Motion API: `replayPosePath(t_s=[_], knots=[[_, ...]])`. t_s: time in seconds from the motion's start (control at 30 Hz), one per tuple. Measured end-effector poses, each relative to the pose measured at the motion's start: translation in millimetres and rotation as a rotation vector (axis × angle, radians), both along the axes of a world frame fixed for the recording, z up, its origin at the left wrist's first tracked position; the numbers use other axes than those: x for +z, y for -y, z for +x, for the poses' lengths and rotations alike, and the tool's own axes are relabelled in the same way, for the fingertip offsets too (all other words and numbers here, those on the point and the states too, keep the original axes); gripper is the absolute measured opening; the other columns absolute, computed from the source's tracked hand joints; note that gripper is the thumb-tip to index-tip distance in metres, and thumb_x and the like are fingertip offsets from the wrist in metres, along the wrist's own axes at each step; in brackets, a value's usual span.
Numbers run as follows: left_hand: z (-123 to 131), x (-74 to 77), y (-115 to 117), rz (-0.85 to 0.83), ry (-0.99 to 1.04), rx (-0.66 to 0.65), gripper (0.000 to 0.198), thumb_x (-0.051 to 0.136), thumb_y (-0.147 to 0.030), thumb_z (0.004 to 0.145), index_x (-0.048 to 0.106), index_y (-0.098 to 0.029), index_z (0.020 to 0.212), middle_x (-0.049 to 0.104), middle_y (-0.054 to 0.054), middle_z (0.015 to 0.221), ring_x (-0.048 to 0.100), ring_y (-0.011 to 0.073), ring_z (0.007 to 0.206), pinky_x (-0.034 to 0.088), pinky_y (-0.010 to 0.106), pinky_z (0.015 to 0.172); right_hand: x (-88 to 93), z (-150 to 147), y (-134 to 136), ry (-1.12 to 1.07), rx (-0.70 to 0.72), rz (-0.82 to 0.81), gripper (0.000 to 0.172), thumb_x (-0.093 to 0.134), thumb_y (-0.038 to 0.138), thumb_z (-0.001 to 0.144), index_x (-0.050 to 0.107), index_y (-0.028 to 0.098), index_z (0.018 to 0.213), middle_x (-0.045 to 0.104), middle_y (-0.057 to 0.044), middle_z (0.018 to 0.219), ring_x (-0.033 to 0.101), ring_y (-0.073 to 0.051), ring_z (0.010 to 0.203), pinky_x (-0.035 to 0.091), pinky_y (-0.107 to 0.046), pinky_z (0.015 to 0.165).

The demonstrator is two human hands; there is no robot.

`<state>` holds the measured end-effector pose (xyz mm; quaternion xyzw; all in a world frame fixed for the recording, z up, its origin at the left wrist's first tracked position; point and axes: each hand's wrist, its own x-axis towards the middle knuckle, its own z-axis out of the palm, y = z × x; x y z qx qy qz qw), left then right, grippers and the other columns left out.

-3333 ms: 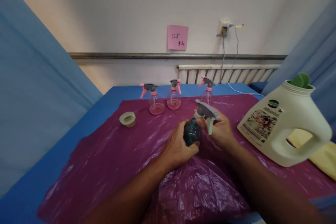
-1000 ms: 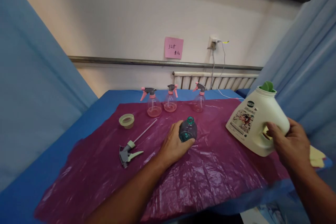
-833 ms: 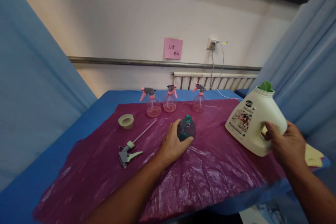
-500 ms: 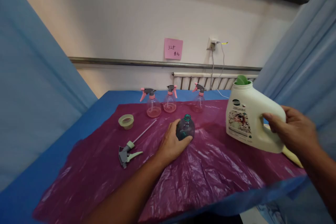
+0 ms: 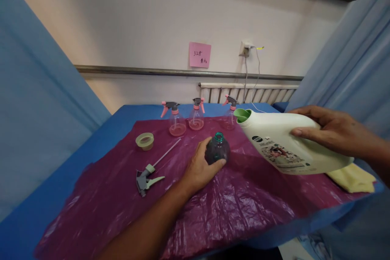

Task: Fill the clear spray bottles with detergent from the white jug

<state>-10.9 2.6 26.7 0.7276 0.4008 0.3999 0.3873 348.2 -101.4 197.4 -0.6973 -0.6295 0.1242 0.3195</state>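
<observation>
My left hand (image 5: pixel 199 168) wraps round a small dark teal bottle (image 5: pixel 217 151) that stands upright and uncapped on the purple plastic sheet (image 5: pixel 243 207). My right hand (image 5: pixel 329 130) grips the handle of a large white detergent jug (image 5: pixel 286 148), lifted off the table and tipped almost flat. Its green spout (image 5: pixel 242 114) points left, a little above and to the right of the small bottle's mouth. The grey spray head with its long tube (image 5: pixel 149 172) lies on the sheet left of my left hand.
Three clear spray bottles with pink triggers (image 5: pixel 195 115) stand in a row at the back. A pale green cap (image 5: pixel 145 141) sits at the left. A yellow cloth (image 5: pixel 353 176) lies at the right table edge. Blue curtains hang on both sides.
My right hand took the jug's handle, lifted the jug off the sheet and tipped it leftward toward the small bottle. Earlier the spray head came off and was laid on the sheet.
</observation>
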Motion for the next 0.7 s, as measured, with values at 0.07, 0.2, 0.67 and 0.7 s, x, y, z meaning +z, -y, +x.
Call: replayPosePath(t_s=[0.07, 0.2, 0.67, 0.7], knots=[[-1, -2.0, -5, 0.024, -0.008, 0.048, 0.086, 0.086, -0.038, 0.085, 0.048, -0.025, 0.161, 0.061, 0.012, 0.158, 0.06, 0.033, 0.145, 0.046, 0.052, 0.125, 1.3, 1, -1, -0.019, 0.026, -0.031, 0.065, 0.086, 0.076, 0.075, 0.079, 0.032, 0.123, 0.085, -0.004, 0.105, 0.078, -0.028, 0.083, 0.065, -0.034, 0.065], [-3, -5.8, -12, 0.046, -0.072, 0.066, 0.084, 0.086, -0.04, 0.085, 0.05, -0.024, 0.16, 0.061, 0.013, 0.157, 0.059, 0.0338, 0.145, 0.046, 0.053, 0.125, 2.1, 6, -4, 0.011, 0.054, -0.069, 0.067, 0.086, 0.076, 0.076, 0.078, 0.032, 0.126, 0.085, -0.004, 0.107, 0.079, -0.028, 0.086, 0.066, -0.034, 0.068], [-3, -3.8, -9, 0.051, -0.135, -0.046, 0.086, 0.084, -0.037, 0.084, 0.049, -0.022, 0.16, 0.06, 0.014, 0.157, 0.057, 0.0341, 0.147, 0.044, 0.053, 0.128, 21.1, 1, -26, 0.1, 0.255, -0.23, 0.054, 0.085, 0.067, 0.085, 0.079, 0.034, 0.127, 0.085, -0.002, 0.125, 0.081, -0.032, 0.109, 0.068, -0.034, 0.083], [-3, -4.5, -9, 0.051, -0.133, -0.051, 0.086, 0.084, -0.037, 0.084, 0.049, -0.022, 0.161, 0.06, 0.014, 0.157, 0.057, 0.0341, 0.148, 0.043, 0.053, 0.128, 23.7, -1, -27, 0.11, 0.261, -0.245, 0.055, 0.085, 0.068, 0.085, 0.079, 0.034, 0.127, 0.085, -0.002, 0.125, 0.081, -0.032, 0.108, 0.068, -0.034, 0.083]])
